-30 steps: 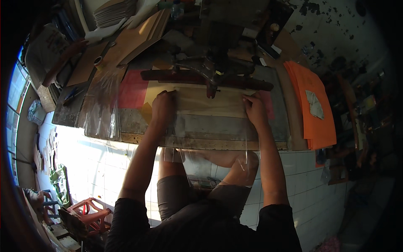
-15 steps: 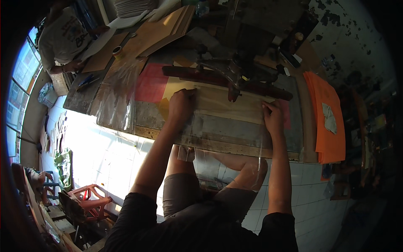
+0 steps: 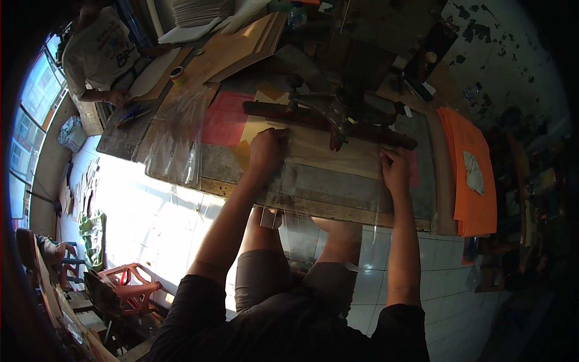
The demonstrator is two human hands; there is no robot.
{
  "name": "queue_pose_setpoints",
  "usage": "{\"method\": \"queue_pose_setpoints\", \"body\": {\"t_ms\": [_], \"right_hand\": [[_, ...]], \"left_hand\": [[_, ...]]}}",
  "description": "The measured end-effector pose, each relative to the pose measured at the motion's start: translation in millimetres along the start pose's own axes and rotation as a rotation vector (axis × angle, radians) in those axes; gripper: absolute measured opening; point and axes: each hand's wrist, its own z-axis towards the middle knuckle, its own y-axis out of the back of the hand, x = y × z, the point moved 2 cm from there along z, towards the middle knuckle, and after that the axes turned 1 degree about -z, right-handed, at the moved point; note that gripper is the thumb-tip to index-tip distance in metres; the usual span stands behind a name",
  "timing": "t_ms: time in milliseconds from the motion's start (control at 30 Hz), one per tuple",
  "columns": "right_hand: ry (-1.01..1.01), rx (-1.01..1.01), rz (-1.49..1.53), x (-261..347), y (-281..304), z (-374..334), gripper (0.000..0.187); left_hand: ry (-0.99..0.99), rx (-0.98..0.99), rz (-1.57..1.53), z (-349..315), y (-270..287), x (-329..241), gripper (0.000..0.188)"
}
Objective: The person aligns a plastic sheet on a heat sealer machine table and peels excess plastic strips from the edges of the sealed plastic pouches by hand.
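Note:
A clear plastic sheet (image 3: 301, 238) spans between my hands and hangs over the table's front edge in front of my knees. My left hand (image 3: 267, 151) is closed on its left side, knuckles up. My right hand (image 3: 395, 169) pinches its right side between thumb and fingers. Just beyond my fingers a long dark red bar (image 3: 286, 113) of a metal machine (image 3: 341, 111) crosses the work place. Under it lie a yellowish surface (image 3: 338, 148) and a pinkish-red sheet (image 3: 226, 119). Whether the bar touches the plastic, I cannot tell.
More clear plastic sheets (image 3: 175, 148) drape over the table edge on the left. Folded orange material (image 3: 467, 181) lies at the right. Brown boards (image 3: 247, 45), a small tub (image 3: 177, 73) and a person (image 3: 99, 51) are at the far left. A red stool (image 3: 132, 286) stands on the floor.
My hands keep their hold with little movement. My right leg has shifted inward, and the hanging plastic lies differently. At the far left, the other person's arm has moved; the view has shifted slightly.

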Motion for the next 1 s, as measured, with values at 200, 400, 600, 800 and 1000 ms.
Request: {"method": "queue_pose_setpoints", "body": {"t_ms": [200, 400, 600, 800, 1000], "right_hand": [[-0.049, 0.028, 0.024, 7, 3, -1, 0.022], [-0.047, 0.035, 0.031, 3, 3, -1, 0.02], [-0.053, 0.015, 0.057, 1, 1, -7, 0.019], [0.029, 0.009, 0.003, 7, 5, -17, 0.024], [-0.052, -0.116, 0.126, 17, 55, -107, 0.027]], "left_hand": [[0.024, -0.005, 0.002, 1, -4, 6, 0.027], [-0.045, -0.035, -0.019, 1, -2, 5, 0.025], [-0.045, -0.008, 0.01, -5, 1, -1, 0.023], [-0.138, -0.052, -0.001, -16, 5, 8, 0.026], [-0.137, -0.164, -0.134, -107, 47, -13, 0.035]]}}
